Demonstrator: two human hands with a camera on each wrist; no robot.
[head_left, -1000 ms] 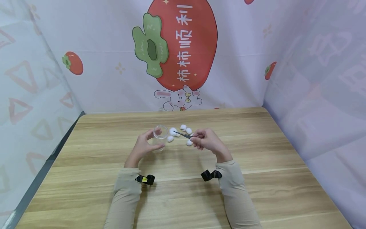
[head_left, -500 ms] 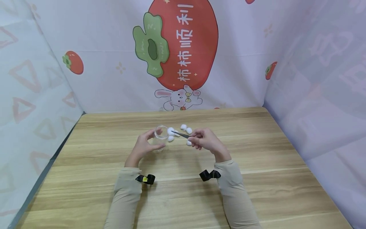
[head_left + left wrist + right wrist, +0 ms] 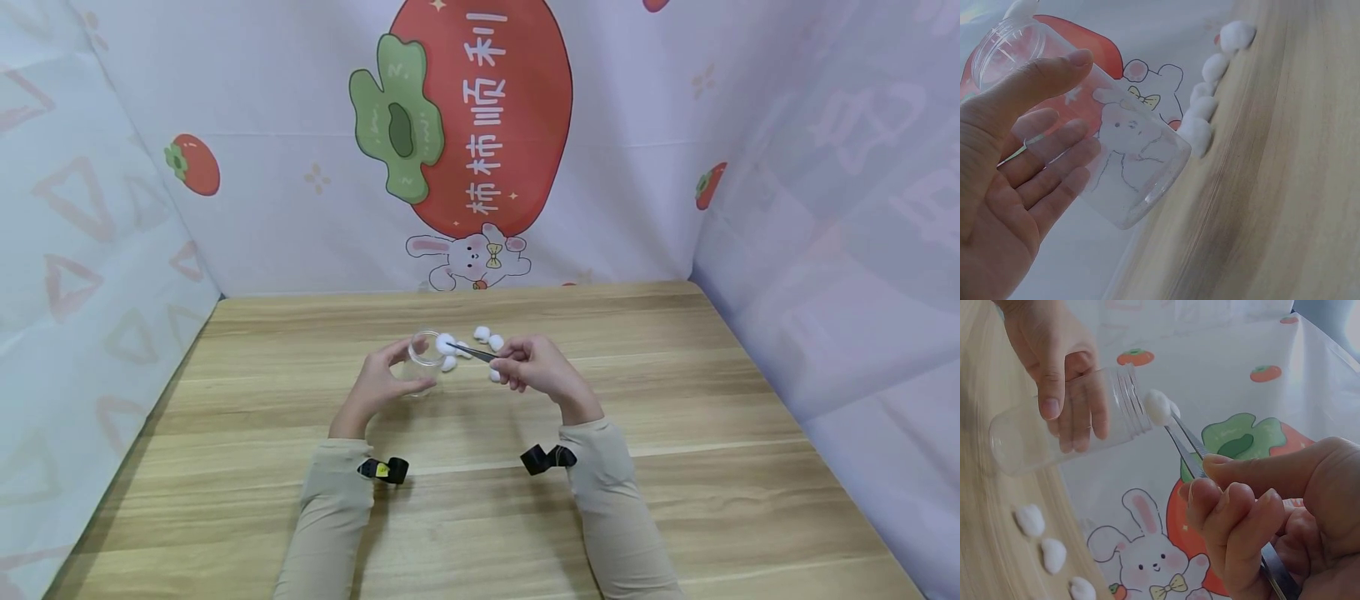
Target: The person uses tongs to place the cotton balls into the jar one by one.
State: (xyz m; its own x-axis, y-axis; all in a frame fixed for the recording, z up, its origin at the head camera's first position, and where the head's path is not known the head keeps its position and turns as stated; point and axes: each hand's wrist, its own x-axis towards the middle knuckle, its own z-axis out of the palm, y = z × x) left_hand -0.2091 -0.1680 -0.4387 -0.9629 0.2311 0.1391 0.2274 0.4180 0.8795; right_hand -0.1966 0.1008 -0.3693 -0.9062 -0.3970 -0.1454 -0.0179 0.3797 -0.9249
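My left hand grips a clear, wide-mouthed jar, thumb on one side and fingers on the other. The jar leans a little to the right, and no cotton ball shows inside. Whether its base touches the table cannot be told. My right hand pinches metal tweezers between thumb and fingers. In their tips is a white cotton ball, right at the jar's open mouth. Several loose cotton balls lie on the table just right of the jar, some partly hidden by the tweezers and right hand.
The wood-grain table runs back to a white printed cloth with persimmons and a rabbit. More cloth hangs along both sides. A small black camera is strapped to each wrist.
The tweezers and their cotton ball have moved left, from beside the jar to its mouth. The jar has tipped and shifted slightly to the right in my left hand.
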